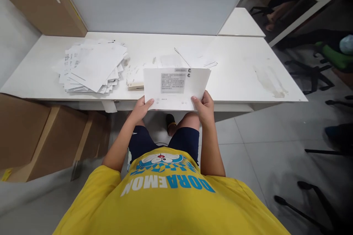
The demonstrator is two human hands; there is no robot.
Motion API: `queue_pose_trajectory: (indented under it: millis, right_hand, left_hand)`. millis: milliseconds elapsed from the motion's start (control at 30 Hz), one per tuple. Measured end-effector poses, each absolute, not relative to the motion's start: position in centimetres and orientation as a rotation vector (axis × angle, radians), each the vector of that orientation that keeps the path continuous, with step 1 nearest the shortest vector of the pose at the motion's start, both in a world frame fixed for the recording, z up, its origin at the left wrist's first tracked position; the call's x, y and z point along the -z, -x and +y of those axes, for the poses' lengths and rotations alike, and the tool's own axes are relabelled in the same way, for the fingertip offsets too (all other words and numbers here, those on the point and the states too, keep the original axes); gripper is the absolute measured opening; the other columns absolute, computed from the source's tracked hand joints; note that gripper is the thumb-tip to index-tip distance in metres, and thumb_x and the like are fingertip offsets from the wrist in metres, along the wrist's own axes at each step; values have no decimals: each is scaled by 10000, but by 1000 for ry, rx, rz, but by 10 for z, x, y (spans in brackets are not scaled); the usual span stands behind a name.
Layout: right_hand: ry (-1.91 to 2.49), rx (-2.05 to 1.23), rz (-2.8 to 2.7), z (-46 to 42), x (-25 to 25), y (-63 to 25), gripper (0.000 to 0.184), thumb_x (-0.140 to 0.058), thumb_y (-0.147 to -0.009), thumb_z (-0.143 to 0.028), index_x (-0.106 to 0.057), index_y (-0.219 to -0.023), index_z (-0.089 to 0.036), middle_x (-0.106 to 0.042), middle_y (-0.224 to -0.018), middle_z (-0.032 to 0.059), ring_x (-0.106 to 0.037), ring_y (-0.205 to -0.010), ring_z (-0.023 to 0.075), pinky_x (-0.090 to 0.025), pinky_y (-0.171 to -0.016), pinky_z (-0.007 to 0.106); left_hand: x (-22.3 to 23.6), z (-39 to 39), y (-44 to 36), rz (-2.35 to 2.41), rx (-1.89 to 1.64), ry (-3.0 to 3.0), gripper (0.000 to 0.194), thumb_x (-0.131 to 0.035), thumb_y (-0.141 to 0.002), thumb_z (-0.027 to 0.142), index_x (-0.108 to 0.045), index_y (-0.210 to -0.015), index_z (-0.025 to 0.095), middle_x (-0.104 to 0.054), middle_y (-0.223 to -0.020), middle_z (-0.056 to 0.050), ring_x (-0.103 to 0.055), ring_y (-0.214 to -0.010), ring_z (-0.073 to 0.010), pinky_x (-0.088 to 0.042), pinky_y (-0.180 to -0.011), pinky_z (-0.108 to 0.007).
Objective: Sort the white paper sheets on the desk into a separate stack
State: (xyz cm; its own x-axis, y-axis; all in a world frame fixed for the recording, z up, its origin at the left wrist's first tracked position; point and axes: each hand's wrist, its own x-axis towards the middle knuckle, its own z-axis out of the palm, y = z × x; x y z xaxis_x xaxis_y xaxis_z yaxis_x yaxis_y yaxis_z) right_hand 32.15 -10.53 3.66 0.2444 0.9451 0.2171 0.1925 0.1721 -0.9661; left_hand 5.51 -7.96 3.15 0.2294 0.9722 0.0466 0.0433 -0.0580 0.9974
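Head camera, looking down: we see both hands holding a printed sheet by its lower corners, just above the near edge of a white table. The left hand grips the lower left corner, its thumb laid on the front face and its fingers behind. The right hand grips the lower right corner in the same way, thumb on top. The sheet bears a grey block of text, and along its upper right we make out the edge of another layer behind.

To the left on the table lies an untidy paper stack, its sheets fanned at several angles. Between it and the held sheet sits a small tan block, perhaps a pile of cards; the sheet covers part of it, so we cannot be sure. Beyond the sheet, more loose papers lie flat. A cardboard box stands at the far left corner, and a brownish stain marks the right side of the tabletop.
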Motion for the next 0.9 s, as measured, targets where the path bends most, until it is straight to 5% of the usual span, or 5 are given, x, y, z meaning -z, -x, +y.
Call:
queue_pose_trajectory:
  millis: [200, 400, 567, 767, 900]
  right_hand:
    - [1201, -953, -1174, -96, -39, -302, 548, -615, -831, -541, -517, -1302, -279, -684, -1007, 58, -649, -752, 195, -539, -648, 338]
    - [1173, -1000, -1079, -80, -40, -299, 470, -592, -835, -491, -517, -1241, -267, -691, -905, 26, -597, -610, 138, -491, -571, 293]
    - [1272, -989, -955, -51, -29, -313, 409, -573, -799, -393, -513, -1171, -233, -686, -860, 11, -604, -630, 141, -512, -624, 297]
    - [1561, -630, -1282, 15, -14, -325, 411, -483, -835, -303, -529, -1226, -184, -669, -1127, 121, -631, -1003, 234, -510, -923, 417]
    - [1829, -312, -1585, 58, -7, -326, 554, -505, -836, -277, -483, -1354, -82, -423, -1509, 233, -328, -1426, 327, -238, -1183, 514]
  left_hand:
    - [-40, -68, -18, 1177, -1233, -1239, 503, -703, -749, 628, -629, -935, 167, -758, -836, -71, -732, -759, -250, -637, -646, -386]
    - [-85, -19, 80, 1417, -1463, -1271, 626, -725, -730, 600, -539, -1232, 278, -679, -1263, 3, -654, -1152, -297, -626, -890, -520]
    - [-105, 7, 140, 1683, -1381, -1333, 796, -667, -752, 636, -372, -1417, 311, -581, -1412, -11, -707, -1029, -268, -564, -979, -575]
    - [-82, -40, 117, 2287, -1536, -1376, 802, -605, -846, 375, -205, -1528, 248, -324, -1602, -111, -384, -1438, -310, -269, -1217, -560]
    - [-14, -114, 38, 2462, -1568, -1365, 605, -445, -947, 420, -284, -1493, 216, -247, -1613, -177, -181, -1525, -321, -181, -1224, -601]
